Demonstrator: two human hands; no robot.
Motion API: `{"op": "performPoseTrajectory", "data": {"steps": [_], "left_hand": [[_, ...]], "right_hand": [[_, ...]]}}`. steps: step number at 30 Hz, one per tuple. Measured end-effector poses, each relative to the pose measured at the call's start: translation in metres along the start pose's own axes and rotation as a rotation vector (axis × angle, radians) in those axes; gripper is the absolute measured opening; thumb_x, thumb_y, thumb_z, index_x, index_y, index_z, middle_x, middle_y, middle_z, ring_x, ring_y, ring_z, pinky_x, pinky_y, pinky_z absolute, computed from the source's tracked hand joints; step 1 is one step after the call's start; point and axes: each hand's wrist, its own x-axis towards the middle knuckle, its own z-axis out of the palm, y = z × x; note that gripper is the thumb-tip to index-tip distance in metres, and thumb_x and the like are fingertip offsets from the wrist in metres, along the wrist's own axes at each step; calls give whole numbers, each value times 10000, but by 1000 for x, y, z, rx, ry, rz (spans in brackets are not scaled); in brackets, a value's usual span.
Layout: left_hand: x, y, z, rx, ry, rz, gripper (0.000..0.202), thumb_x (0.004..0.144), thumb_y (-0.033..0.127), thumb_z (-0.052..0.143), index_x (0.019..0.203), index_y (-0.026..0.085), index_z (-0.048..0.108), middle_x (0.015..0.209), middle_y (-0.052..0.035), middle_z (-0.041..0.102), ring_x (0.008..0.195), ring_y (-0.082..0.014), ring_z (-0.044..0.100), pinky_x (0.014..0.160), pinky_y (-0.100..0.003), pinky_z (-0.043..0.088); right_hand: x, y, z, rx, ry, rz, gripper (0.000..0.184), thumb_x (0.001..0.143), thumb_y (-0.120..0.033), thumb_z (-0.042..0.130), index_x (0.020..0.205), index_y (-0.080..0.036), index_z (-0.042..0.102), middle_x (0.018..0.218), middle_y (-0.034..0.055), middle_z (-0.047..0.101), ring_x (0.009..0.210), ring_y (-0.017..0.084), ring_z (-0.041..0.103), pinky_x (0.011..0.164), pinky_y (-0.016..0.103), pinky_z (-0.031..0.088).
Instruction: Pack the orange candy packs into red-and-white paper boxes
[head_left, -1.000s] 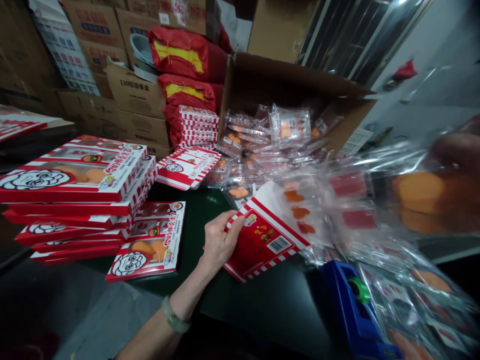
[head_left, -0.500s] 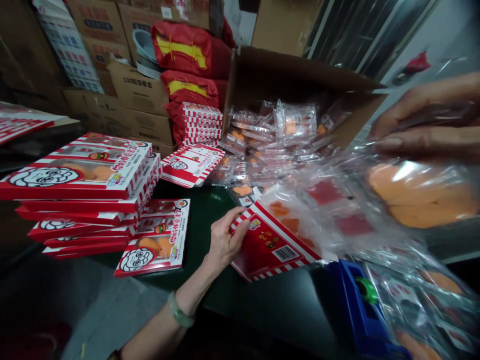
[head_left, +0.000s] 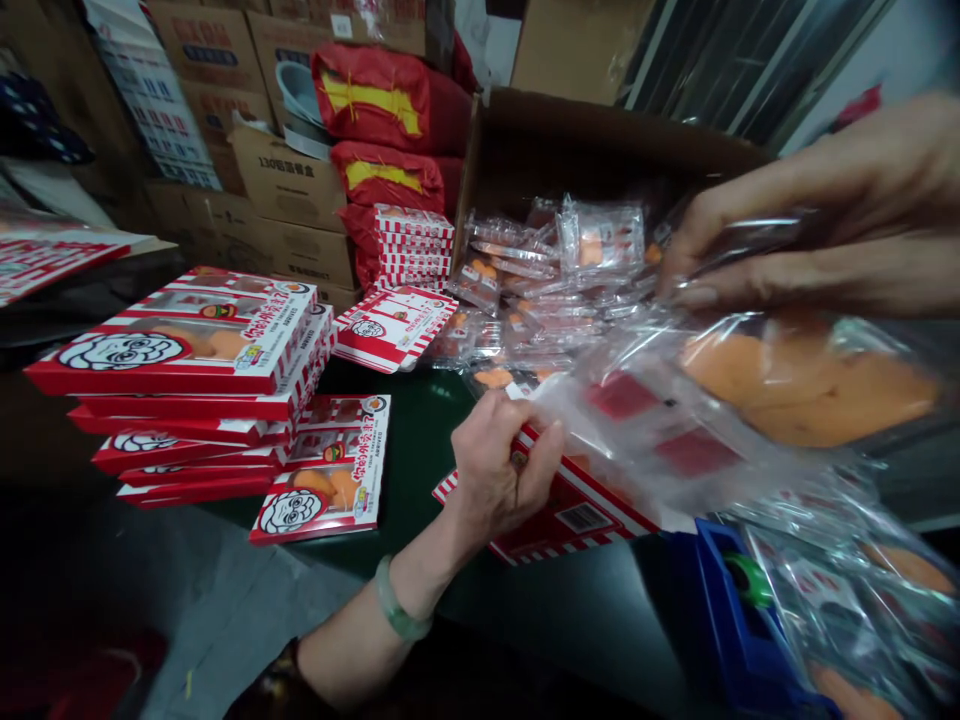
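Observation:
My left hand, with a pale green bangle at its wrist, is closed on the edge of a red-and-white striped box tilted over the table. My right hand, slightly blurred, pinches the top of a clear plastic packet holding orange, chicken-like pieces. The packet hangs to the right of the box. A translucent bag with two red squares lies between packet and box, overlapping the box's end; I cannot tell whether it is part of the packet.
Finished-looking striped boxes stand stacked at left, with one window box beside them. A large carton at the back holds many clear packets. A blue tape dispenser and more packets lie at right.
My right hand has come leftward with the packet, nearer the box. My left hand has shifted right along the box edge, and the box now lies at a lower tilt.

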Motion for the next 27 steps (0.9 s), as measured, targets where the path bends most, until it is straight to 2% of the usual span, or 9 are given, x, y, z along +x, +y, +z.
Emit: {"op": "performPoseTrajectory", "data": {"steps": [2,4,7,9,11,15,20,23,27], "left_hand": [[-1,3,1,-61,13,-50,108,820,221,589,913,187,546,811,-32,583,759,-140,553,736,-266,455],[-4,4,-2,-193,31,-226,316,833,259,587,1127,190,495,994,-79,607,859,-160,589,781,-274,472],[-7,0,-8,-312,16,-460,436,877,316,536,1273,198,398,1027,-79,623,817,-145,617,746,-247,481],[-8,-6,-12,-280,45,-485,388,889,328,520,1241,200,418,941,-46,630,754,-125,610,707,-226,472],[-8,-11,-14,-241,116,-483,356,885,325,531,1199,198,421,910,-30,617,757,-119,601,707,-220,467],[-3,-16,-11,-197,202,-537,249,856,321,566,1026,186,446,822,-1,559,726,-103,563,680,-205,452],[2,-16,-2,-164,138,-657,259,793,357,625,830,185,435,665,51,438,578,-76,442,561,-194,383],[2,-18,1,-188,129,-683,289,775,376,644,816,188,429,659,49,461,578,-79,450,559,-195,377],[0,-15,0,-269,149,-704,227,790,323,618,836,179,449,695,28,527,621,-86,504,603,-195,405]], "right_hand": [[4,0,14,-51,-273,-223,235,717,-340,627,755,-117,690,560,-119,581,457,-26,484,502,162,348],[1,-6,41,-112,-333,-388,208,847,-283,557,807,-110,666,585,-85,580,497,10,502,513,168,362],[-13,-18,87,-159,-76,-419,324,858,-323,589,1113,-123,593,822,30,668,707,140,620,607,245,447],[-23,-21,106,-141,104,-405,566,826,-382,622,1310,-139,455,1055,103,657,873,219,642,693,311,488],[-30,-16,110,-127,203,-394,580,818,-368,628,1324,-149,446,1154,125,621,952,243,629,747,342,498],[-33,1,105,-164,283,-423,198,867,-241,529,1025,-169,625,941,90,659,868,223,619,725,341,493],[-38,2,128,-291,468,-383,369,886,-150,420,1243,-109,503,895,122,665,859,240,604,736,364,480],[-42,-1,138,-276,348,-404,363,888,-127,382,1227,-129,513,939,116,666,845,219,609,738,343,473],[-44,-5,136,-266,-19,-455,353,827,-68,406,1097,-176,607,870,70,641,772,184,586,666,286,421]]}}
